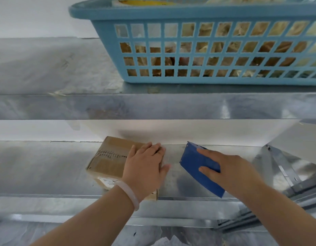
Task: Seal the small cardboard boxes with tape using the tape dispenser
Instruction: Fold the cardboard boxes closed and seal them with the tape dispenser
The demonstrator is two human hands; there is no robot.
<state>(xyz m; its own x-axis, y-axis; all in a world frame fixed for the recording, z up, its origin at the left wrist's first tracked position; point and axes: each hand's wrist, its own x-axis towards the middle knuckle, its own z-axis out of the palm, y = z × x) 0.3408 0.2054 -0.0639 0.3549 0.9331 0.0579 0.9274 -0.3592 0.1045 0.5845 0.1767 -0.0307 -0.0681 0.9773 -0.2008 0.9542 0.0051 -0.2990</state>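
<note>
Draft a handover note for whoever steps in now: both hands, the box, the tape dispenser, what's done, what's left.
Left hand: flat on the cardboard box, fingers straight.
Right hand: holds the blue tape dispenser right of the box, not touching it.
Box lies on the metal shelf, near its front edge.
Done: tape already crosses the box top.
Left: probably another strip; cannot tell if sealed.

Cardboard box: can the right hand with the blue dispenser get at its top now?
Likely yes: right hand and tape dispenser sit just beside the cardboard box, nothing between; the left hand covers only its right part.
</note>
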